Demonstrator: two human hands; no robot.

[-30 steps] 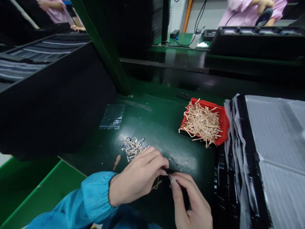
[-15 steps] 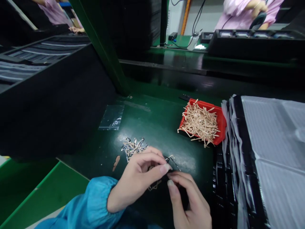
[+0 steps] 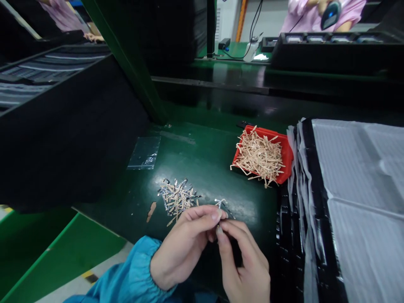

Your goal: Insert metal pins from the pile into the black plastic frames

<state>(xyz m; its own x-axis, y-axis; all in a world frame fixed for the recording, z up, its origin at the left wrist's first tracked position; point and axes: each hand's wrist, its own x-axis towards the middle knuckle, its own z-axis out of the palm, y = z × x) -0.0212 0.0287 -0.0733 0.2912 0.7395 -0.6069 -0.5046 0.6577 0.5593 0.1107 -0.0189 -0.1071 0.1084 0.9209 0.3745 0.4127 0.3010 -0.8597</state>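
Observation:
My left hand [image 3: 192, 237] is closed in a pinch over the green table, its thumb pressed to its fingertips. My right hand [image 3: 244, 256] pinches close against it, the fingertips of both almost meeting. Whatever small thing they hold is mostly covered by the fingers. Just beyond the fingertips shows a thin whitish strip [image 3: 220, 202] with a dark length beside it; I cannot tell if it is held or lies on the table. Left of my hands is a loose pile of small thin strips [image 3: 177, 197], silvery, dark and tan. A brown scrap [image 3: 151, 211] lies beside the pile.
A red bin [image 3: 286, 158] heaped with tan paper-like strips [image 3: 260, 155] stands right of centre. Stacked black trays with whitish sheets [image 3: 362, 176] fill the right side. A clear zip bag [image 3: 144, 152] lies left. Across the bench, a person in pink [image 3: 292, 19] holds a scanner [image 3: 330, 15].
My left hand has dropped a little and its fingers have closed more, uncovering more of the strip pile. Both hands remain together. The view has shifted slightly. The far person's scanner has turned.

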